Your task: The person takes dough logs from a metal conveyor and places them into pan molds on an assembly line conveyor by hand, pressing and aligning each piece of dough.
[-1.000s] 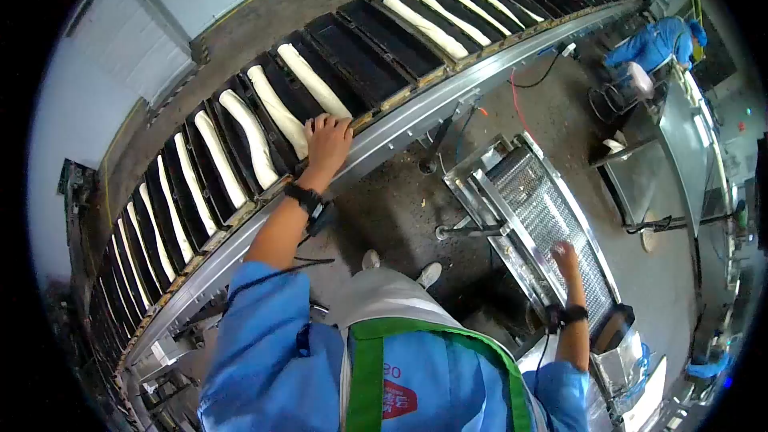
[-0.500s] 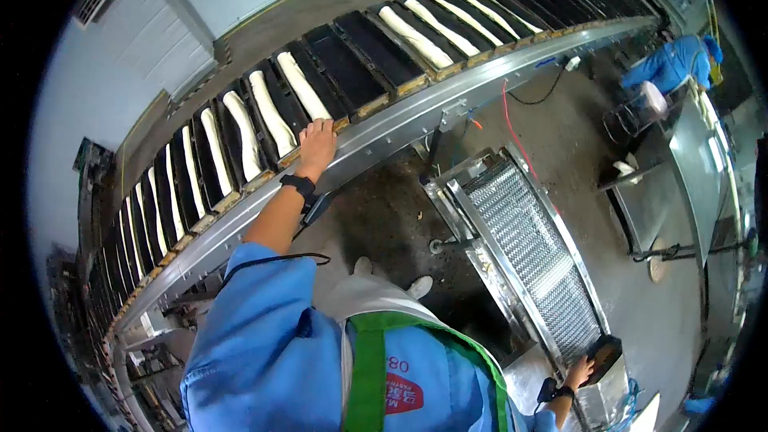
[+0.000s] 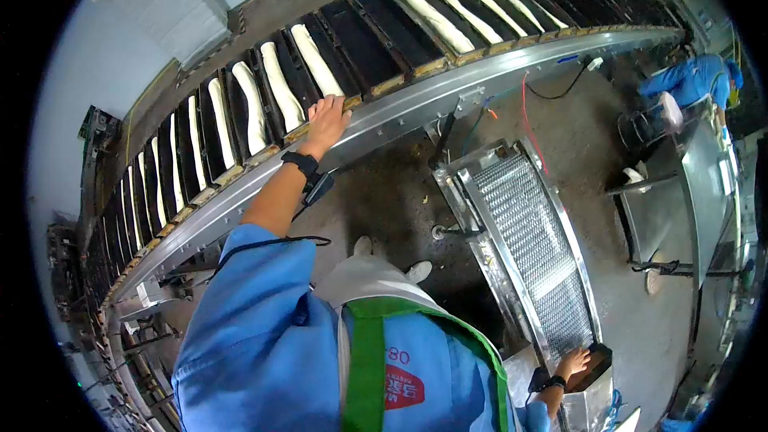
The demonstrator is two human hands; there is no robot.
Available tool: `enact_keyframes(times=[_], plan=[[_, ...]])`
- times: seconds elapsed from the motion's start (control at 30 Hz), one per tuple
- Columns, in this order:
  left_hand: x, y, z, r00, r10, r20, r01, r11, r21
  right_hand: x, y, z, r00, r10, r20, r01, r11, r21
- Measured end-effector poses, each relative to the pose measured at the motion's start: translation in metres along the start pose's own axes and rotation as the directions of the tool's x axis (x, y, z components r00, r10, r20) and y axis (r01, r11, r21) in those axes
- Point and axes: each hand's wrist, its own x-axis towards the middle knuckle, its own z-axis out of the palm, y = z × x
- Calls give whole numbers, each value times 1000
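A long white dough strip (image 3: 316,60) lies in a black baking tin on the curved conveyor. My left hand (image 3: 326,124) rests at the near end of this tin, its fingers stretched over the edge and the dough's end. At lower right, my right hand (image 3: 572,364) has its fingers around the edge of a dark tin (image 3: 590,370) at the low end of a metal mesh belt (image 3: 532,244). That tin looks brownish inside, and its far side is partly hidden by the hand.
Several more black tins, many with dough strips (image 3: 250,108), line the conveyor, whose steel rail (image 3: 432,84) curves across in front of me. Two dark tins (image 3: 398,32) show no dough. A person in blue (image 3: 688,80) works by a metal table (image 3: 676,192) at right. A red hose (image 3: 530,124) hangs down.
The view has shifted slightly, so the conveyor sits a little further right. My left hand stays at the same tin. The dark tin at my right hand has tilted, showing more of its inside.
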Motion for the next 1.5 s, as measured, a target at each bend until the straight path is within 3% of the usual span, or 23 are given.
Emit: enact_keyframes(times=[0.03, 0.07, 0.1, 0.13, 0.17, 0.2, 0.27, 0.3, 0.37, 0.43, 0.47, 0.5, 0.57, 0.63, 0.67, 0.73, 0.77, 0.93, 1.03, 1.23, 1.3, 1.37, 1.5], plan=[[3, 0, 1, 1000, 9, -17, -9, 1000, -5, -3, 3, 7, 997, 15, 75, -14, 1000, -7], [8, 3, -8, 993, -29, 118, 27, 999, 23, -16, 1, -24, 995, -38, 92, 30, 996, 86], [9, -5, -3, 993, 93, 70, -94, 995, 16, -5, 12, 51, 842, -253, -476, 290, 957, 4], [14, -11, 1, 980, 41, 197, -45, 999, 19, 12, 10, 119, 846, -223, -484, 208, 974, -84], [8, -4, -11, 991, 91, 100, -89, 996, -28, 19, 3, 157, 849, -192, -492, 123, 978, -170], [4, -21, -5, 989, 83, 118, -83, 997, -5, -12, -16, 0, 995, -54, -84, 59, 996, 66], [4, -29, -11, 976, 170, 139, -158, 983, -93, -19, -27, -44, 997, 18, -81, -5, 988, 156], [0, -35, -9, 979, 181, 89, -174, 981, -82, -14, -34, -71, 997, -66, 50, 63, 997, 54], [0, -35, -6, 975, 188, 115, -180, 981, -75, -6, -26, -58, 999, -16, -33, 23, 976, 215], [-1, -46, -4, 968, 197, 157, -183, 978, -100, 29, -19, -31, 950, -88, -299, 228, 852, 472], [7, -35, -8, 965, 209, 160, -195, 976, -97, 9, -12, -90, 959, -54, -278, 214, 779, 589], [6, -45, 4, 967, 218, 133, -216, 976, -31, 25, -6, -110, 966, -141, -219, 238, 817, 525], [8, -49, 11, 980, 169, 108, -160, 983, -88, -6, -5, -221, 922, -104, -374, 348, 646, 679], [11, -44, 5, 986, 168, 25, -168, 986, 11, -33, -12, -322, 804, -211, -556, 595, 293, 748], [14, -40, -1, 986, 167, 12, -167, 986, -9, -38, -16, -355, 850, -253, -462, 472, -25, 881], [19, -37, -8, 988, 151, -21, -152, 988, -32, -68, -27, -437, 825, -282, -490, 498, -47, 866], [21, -40, -2, 983, 170, -63, -176, 980, -92, -81, -44, -469, 801, -220, -557, 524, -195, 829], [25, -35, -6, 987, 113, -118, -138, 963, -230, -106, -149, -586, 595, -241, -767, 636, -444, 632], [30, -49, 7, 997, 53, -59, -74, 898, -433, -111, -221, -631, 491, -281, -825, 410, -761, 503], [20, -61, 3, 988, 103, -111, -143, 873, -465, -128, -265, -673, 495, -266, -827, 346, -813, 468], [22, -66, 9, 990, 113, -79, -136, 883, -449, -136, -254, -666, 525, -297, -798, 400, -741, 539], [21, -42, -11, 975, 82, -208, -151, 928, -341, -138, -238, -648, 563, -356, -746, 442, -633, 635], [50, -9, -25, 891, 383, -246, -453, 800, -394, -174, -183, -583, 603, -352, -716, 593, -402, 697]])
